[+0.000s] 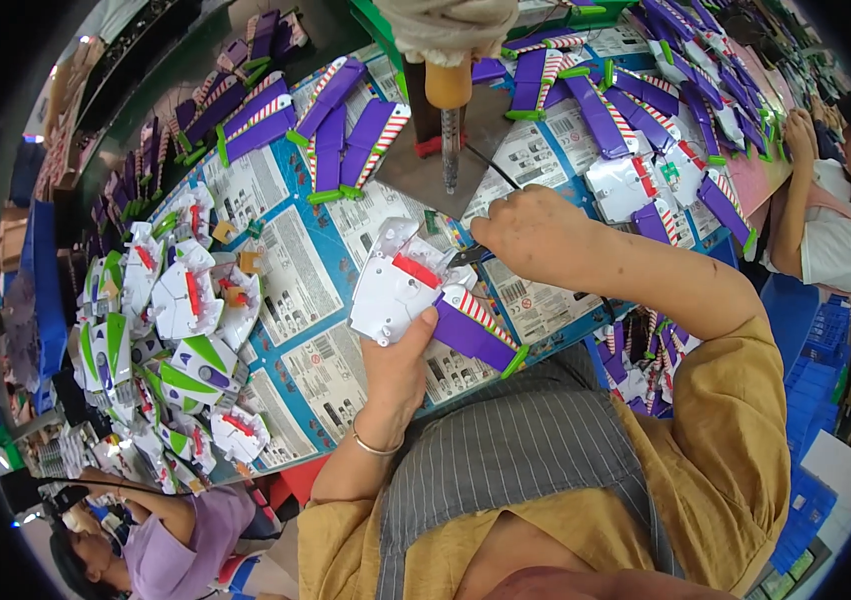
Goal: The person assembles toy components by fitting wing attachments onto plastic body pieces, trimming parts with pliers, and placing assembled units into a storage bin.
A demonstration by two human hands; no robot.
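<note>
Nearest the lens, a grey striped apron (pixel 515 460) over mustard sleeves fills the lower middle of the view. Above it, the person's left hand (pixel 397 362), a thin bracelet at the wrist, pinches a white plastic toy wing assembly (pixel 400 285) between thumb and fingers; a red stripe crosses the white body, and a purple wing tip (pixel 475 335) with red-and-white bands and a green end juts to the right. The piece is held just above the near edge of the table (pixel 315 260), which is covered with printed blue-and-white sheets. Just beyond, the right hand (pixel 535 235) is curled shut around a small dark tool whose tip meets the upper right edge of the white piece. Behind the hands stands a vertical press tool (pixel 448 110) on a grey plate, its metal shaft pointing down. At left lie white-and-green shell parts (pixel 180 330); farther back and to the right are rows of purple wings (pixel 345 130). Another seated worker (pixel 830 215) is at the far right, and one more (pixel 160 545) at lower left.
</note>
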